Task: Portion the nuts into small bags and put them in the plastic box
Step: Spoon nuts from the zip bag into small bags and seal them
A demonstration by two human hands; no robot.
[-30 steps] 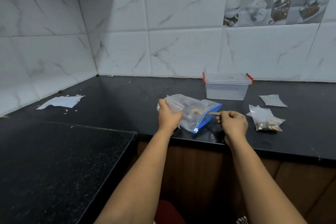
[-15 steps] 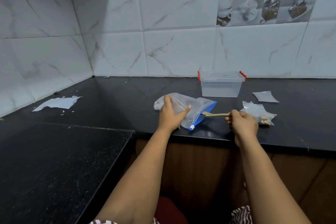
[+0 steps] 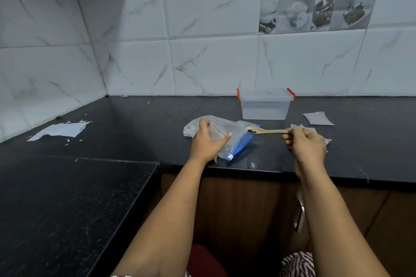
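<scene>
Head view. Left hand (image 3: 208, 141) curled over the large clear zip bag (image 3: 221, 136), thumb and fingers gripping the plastic, pinning it against the black desk (image 3: 139, 132) near the front edge. Bag's blue zip strip (image 3: 242, 145) turned toward the right, mouth end beside the spoon's bowl. Right hand (image 3: 307, 147) closed around the handle end of a wooden spoon (image 3: 267, 131), held roughly level above the desk. A few dark nuts (image 3: 251, 131) sat in the spoon's bowl, just at the bag's mouth; could not tell whether the bowl touched the plastic. Small bag (image 3: 311, 130) lay on the desk behind the right hand, mostly hidden by it; contents not readable. Another flat small bag (image 3: 317, 118) lay farther back and to the right, apart from the first. Clear plastic box (image 3: 265, 105) with red clips (image 3: 238, 95) stood upright toward the back of the desk near the tiled wall (image 3: 213, 63), behind the zip bag and the spoon, touching neither. Could not tell whether a lid was on it. Torn white paper (image 3: 59, 130) with small scraps around it lay well to the left on the desk's side run.
</scene>
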